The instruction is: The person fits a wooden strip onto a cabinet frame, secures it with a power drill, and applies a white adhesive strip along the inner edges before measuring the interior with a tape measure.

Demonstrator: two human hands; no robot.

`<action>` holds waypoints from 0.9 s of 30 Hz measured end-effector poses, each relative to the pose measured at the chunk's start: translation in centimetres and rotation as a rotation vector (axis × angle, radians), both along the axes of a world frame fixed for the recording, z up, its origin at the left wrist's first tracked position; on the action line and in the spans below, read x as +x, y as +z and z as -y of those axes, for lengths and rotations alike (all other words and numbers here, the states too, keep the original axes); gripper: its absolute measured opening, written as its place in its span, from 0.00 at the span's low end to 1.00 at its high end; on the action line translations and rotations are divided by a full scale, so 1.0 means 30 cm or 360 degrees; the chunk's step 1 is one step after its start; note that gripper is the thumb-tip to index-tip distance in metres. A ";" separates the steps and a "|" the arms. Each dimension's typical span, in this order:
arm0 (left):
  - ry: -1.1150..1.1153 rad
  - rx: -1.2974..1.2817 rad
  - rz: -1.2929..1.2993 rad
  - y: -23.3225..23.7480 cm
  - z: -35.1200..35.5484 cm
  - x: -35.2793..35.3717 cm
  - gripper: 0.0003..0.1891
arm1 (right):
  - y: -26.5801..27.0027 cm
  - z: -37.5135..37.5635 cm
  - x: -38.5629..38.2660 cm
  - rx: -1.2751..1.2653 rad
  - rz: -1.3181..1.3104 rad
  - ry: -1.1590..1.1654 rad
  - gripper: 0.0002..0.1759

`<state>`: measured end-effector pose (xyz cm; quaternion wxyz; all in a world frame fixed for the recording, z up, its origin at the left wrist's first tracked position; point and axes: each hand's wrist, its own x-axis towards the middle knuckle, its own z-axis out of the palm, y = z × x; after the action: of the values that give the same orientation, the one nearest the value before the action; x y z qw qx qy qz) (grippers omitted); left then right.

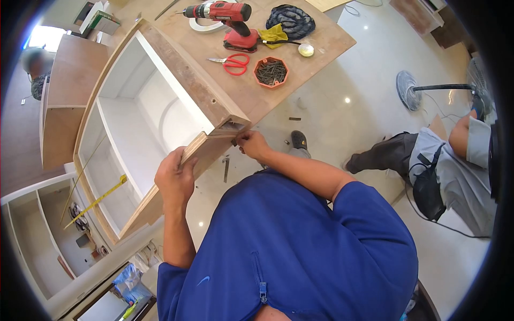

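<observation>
- Plywood end panel (199, 151) held against the open near end of the white-lined shelf cabinet (134, 109), probably to line up the joint at its corner.
- Left hand (174, 179) wrapped around the panel's lower edge, fingers curled over it, seemingly to steady it against the carcass.
- Right hand (252, 144) at the panel's upper corner, thumb and fingertips pinched together on something too small to make out.
- Panel between both hands and touching each.
- Cabinet lying on its side along the left edge of the worktop (321, 40), overhanging the near edge; yellow tape measure (99, 199) stretched inside.
- Tray of screws (271, 71), red scissors (233, 63) and cordless drill (227, 18) mid-worktop, beyond the right hand, likely kept within reach.
- Co-worker (450, 166) on the floor, well apart to the right.
</observation>
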<state>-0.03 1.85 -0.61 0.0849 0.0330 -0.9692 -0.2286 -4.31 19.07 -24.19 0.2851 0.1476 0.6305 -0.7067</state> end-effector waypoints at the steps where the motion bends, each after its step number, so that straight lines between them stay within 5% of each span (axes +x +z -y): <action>1: -0.0008 -0.0020 0.0011 -0.001 0.000 -0.002 0.15 | -0.003 -0.001 -0.002 0.0001 -0.0015 0.0002 0.10; 11: -0.0204 -0.0303 -0.0048 0.018 -0.009 -0.017 0.14 | -0.002 -0.010 -0.005 -0.0002 0.0024 -0.0018 0.11; 20: -0.0012 -0.0189 -0.0090 -0.004 -0.021 -0.006 0.15 | 0.068 -0.078 -0.022 0.0326 -0.0431 0.0354 0.10; 23: -0.0010 -0.0135 -0.0045 -0.005 -0.010 -0.011 0.15 | 0.069 -0.095 -0.055 0.0347 -0.0217 0.0531 0.10; 25: -0.0009 -0.0130 -0.0059 -0.008 -0.003 -0.015 0.16 | 0.054 -0.112 -0.068 0.0628 -0.0655 0.0690 0.13; 27: -0.0019 -0.0108 -0.0097 -0.005 0.001 -0.023 0.17 | 0.048 -0.097 -0.068 0.0562 -0.1137 0.0409 0.22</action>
<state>-0.72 1.82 -0.76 0.1141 0.0175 -0.9736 -0.1969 -6.34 21.99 -22.76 0.1045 -0.1401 0.8145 -0.5532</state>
